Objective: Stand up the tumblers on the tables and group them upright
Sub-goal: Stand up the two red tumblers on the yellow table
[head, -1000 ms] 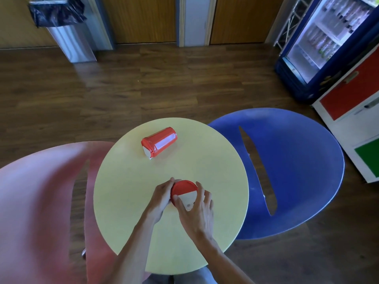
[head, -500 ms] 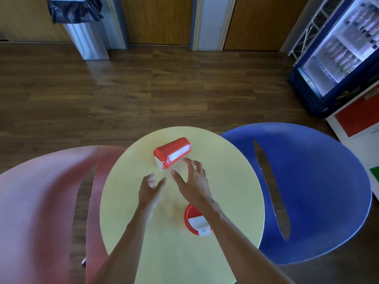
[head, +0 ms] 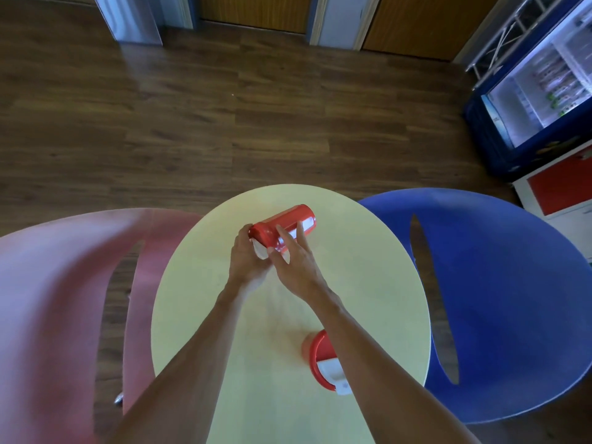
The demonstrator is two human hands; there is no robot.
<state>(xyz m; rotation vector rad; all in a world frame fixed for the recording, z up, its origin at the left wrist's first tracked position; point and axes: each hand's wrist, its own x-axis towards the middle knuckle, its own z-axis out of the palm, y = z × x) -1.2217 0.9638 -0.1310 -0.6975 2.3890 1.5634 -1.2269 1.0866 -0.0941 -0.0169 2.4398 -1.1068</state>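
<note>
A red tumbler [head: 288, 224] with a white label and a red-and-white lid lies on its side at the middle of the round yellow table [head: 368, 283]. My left hand [head: 246, 261] cups its lid end. My right hand [head: 294, 264] wraps its fingers over the body. A second red tumbler [head: 322, 357] stands upright near the table's front right, its lid facing up, partly hidden behind my right forearm.
A pink chair [head: 48, 299] sits at the table's left and a blue chair [head: 499, 299] at its right. A blue drinks fridge [head: 538, 91] and a white cabinet [head: 557, 190] stand at the far right. Wooden floor lies beyond.
Both hands left the upright tumbler and reached forward to the lying one, and now grip it. The camera has tilted and moved closer.
</note>
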